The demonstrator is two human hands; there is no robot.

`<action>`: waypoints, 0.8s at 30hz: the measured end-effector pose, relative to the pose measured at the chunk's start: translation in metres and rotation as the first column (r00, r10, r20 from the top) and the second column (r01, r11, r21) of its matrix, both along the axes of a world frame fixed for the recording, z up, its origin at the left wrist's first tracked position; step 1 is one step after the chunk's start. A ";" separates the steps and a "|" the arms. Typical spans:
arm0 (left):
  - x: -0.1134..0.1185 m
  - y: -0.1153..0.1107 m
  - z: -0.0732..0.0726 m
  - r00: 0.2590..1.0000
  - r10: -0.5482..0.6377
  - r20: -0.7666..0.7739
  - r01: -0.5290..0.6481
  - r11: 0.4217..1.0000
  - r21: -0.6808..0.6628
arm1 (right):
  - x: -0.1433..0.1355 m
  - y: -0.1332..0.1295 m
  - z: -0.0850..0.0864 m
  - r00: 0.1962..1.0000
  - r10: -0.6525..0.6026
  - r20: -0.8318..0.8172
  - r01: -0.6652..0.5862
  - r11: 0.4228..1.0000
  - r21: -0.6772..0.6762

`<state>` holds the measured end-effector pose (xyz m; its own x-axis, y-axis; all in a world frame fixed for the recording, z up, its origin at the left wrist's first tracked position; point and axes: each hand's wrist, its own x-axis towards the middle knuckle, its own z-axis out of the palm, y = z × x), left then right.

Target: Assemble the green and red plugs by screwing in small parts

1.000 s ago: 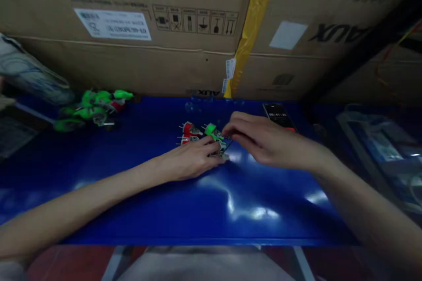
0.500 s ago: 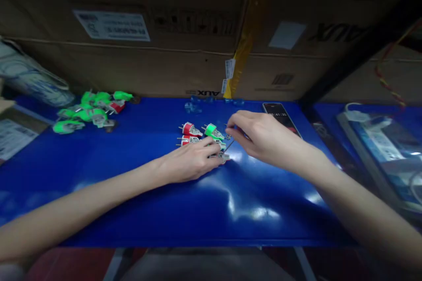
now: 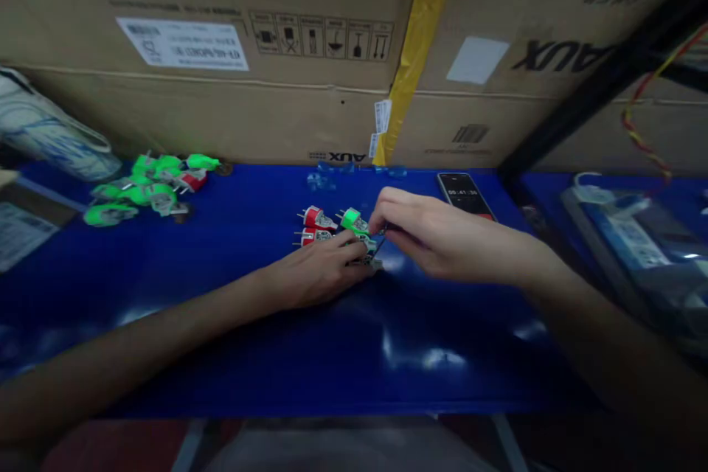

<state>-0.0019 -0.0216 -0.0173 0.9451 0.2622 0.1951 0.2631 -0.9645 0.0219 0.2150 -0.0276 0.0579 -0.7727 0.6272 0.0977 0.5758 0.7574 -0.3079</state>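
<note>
My left hand [image 3: 326, 271] is closed around an opened plug [image 3: 376, 264] on the blue table; the fingers cover most of it. From the pinched fingers of my right hand [image 3: 409, 230] a thin dark metal rod [image 3: 379, 244] slants down to that plug; its upper end is hidden in the hand. Just behind the fingers lie a red plug [image 3: 316, 218] and a green plug [image 3: 352, 220], both with two metal pins pointing left and pale inner parts showing. Another red plug [image 3: 313, 237] and a further plug partly under my fingers lie nearer to me.
A heap of green plugs [image 3: 144, 190] with a red one lies at the left. Small clear blue pieces [image 3: 321, 181] sit along the back, before large cardboard boxes [image 3: 248, 114]. A phone [image 3: 464, 194] showing a timer lies behind my right hand; a dark post [image 3: 545, 129] stands at right.
My right hand has shifted slightly left and closer to the left hand, with the rod still slanting to the plug. My left hand stays put. The picture of the boxes has brightened.
</note>
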 end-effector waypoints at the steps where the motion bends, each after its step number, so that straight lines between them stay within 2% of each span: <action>1: 0.000 0.000 0.000 1.000 0.002 0.000 -0.002 1.000 0.005 | 0.000 0.000 0.000 1.000 -0.010 -0.003 0.010 1.000 -0.001; 5: 0.000 0.000 0.000 1.000 -0.001 0.010 0.001 1.000 0.016 | 0.001 -0.001 0.001 0.979 -0.199 0.048 0.196 0.979 0.057; 6: 0.000 0.000 0.000 1.000 -0.003 0.015 0.003 1.000 0.014 | 0.002 -0.001 0.002 0.982 -0.181 0.046 0.178 0.983 0.053; 9: 0.000 -0.001 0.000 1.000 0.007 0.016 -0.007 1.000 0.002 | 0.003 0.000 0.002 1.000 -0.003 -0.010 0.003 1.000 -0.010; 10: 0.000 -0.001 0.000 1.000 0.004 0.020 -0.004 1.000 0.003 | 0.002 0.001 0.003 1.000 0.013 -0.024 -0.013 1.000 -0.019; 14: 0.001 0.000 -0.001 1.000 0.000 0.026 0.000 1.000 0.020 | 0.001 0.002 0.003 0.984 -0.177 0.017 0.177 0.984 0.031; 15: 0.001 0.000 -0.001 1.000 -0.002 0.028 0.001 1.000 0.028 | 0.001 0.002 0.003 0.980 -0.194 0.032 0.193 0.980 0.040; 20: 0.003 0.001 -0.004 0.999 0.015 0.032 -0.017 0.998 0.052 | 0.003 0.002 0.004 0.999 -0.031 0.033 0.031 1.000 -0.001; 24: 0.004 0.002 -0.004 1.000 0.026 0.004 -0.026 0.998 0.053 | 0.001 0.002 0.006 0.969 -0.222 0.108 0.215 0.974 0.072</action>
<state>0.0018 -0.0198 -0.0215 0.9374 0.2757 0.2129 0.2879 -0.9572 -0.0283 0.2160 -0.0261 0.0635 -0.6258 0.7778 0.0585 0.7581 0.6241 -0.1891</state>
